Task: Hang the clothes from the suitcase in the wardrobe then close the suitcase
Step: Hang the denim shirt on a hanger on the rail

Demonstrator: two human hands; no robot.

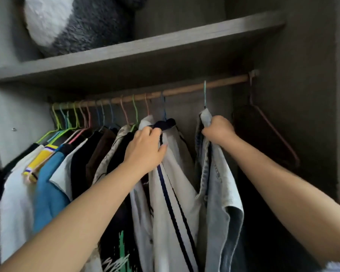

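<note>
Open wardrobe [302, 95] holding a wooden rail [185, 92] crowded with clothes toward its left end, right hand [217, 130] gripping pale denim jeans [216, 173] hanging near the rail's right end, left hand [145, 150] pinching a white striped jacket [173, 183] just beside them

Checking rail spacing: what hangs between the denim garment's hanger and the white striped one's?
Nothing: the wooden rail is bare between the denim garment and white striped garment, head view.
</note>
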